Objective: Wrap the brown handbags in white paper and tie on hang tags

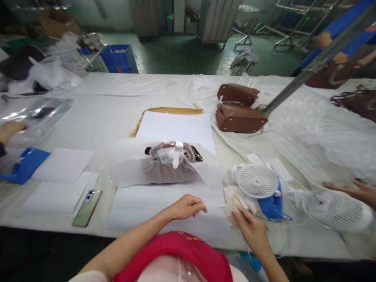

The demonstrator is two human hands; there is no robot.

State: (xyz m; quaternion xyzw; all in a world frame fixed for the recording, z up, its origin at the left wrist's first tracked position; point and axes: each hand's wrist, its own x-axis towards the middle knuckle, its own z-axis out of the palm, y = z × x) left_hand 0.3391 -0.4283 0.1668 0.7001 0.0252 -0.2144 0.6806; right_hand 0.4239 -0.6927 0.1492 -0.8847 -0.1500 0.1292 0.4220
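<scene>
My right hand (252,229) pinches a small beige paper card (230,214) beside a bundle of similar cards (239,196). My left hand (189,206) hovers above white sheets (141,207), its fingers curled together; whatever they may hold is too small to make out. Just beyond it lies a handbag (170,172) partly wrapped in thin white paper (126,168). Clear plastic covers its brown handles (167,145), and a white strip (176,158) hangs from them. Behind the bag are more white sheets (176,125) over brown paper (173,109).
Two white fans (258,181) (337,209) and a blue holder (272,201) stand at right. Brown handbags (242,117) lie near a slanted metal pole (305,74). At left are a phone (87,207) and paper stacks (55,194). Other people's hands (11,129) (358,192) show at both sides.
</scene>
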